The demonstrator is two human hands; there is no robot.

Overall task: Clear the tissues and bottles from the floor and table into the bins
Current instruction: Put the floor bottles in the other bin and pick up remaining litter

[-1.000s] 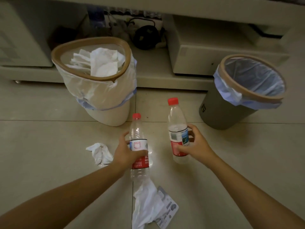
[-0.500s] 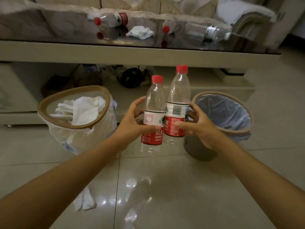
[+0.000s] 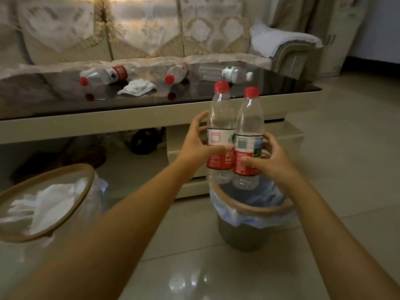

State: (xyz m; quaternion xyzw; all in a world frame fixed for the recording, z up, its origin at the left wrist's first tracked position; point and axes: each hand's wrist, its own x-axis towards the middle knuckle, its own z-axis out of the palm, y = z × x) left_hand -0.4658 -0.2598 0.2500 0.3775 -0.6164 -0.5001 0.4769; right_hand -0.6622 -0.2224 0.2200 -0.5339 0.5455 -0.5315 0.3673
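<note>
Both bottles had travelled rightward since half a second earlier and now hung directly over the grey bin (image 3: 242, 234), where before they were held between the two bins. The left hand (image 3: 195, 146) was wrapped around the left bottle (image 3: 220, 135) at its label, and the right hand (image 3: 272, 159) was clasped around the right bottle (image 3: 249, 139) in the same way — both upright, red caps up, their sides touching. Their clear bases sat just above the bin's brown rim and pale blue liner.

To the left, near the frame edge, stood the white bin (image 3: 45, 204), with crumpled tissues (image 3: 43, 204) inside its liner.

Behind the hands ran the low table (image 3: 108, 122) with a dark glossy top. On it lay three more bottles on their sides — a red-capped bottle at the left (image 3: 104, 75), a second red-capped bottle (image 3: 177, 72) in the middle, and a white-capped bottle (image 3: 225, 73) with a green label to the right. A crumpled tissue (image 3: 137, 87) rested between the first two. A sofa (image 3: 151, 35) with patterned covers stood beyond the table.
</note>
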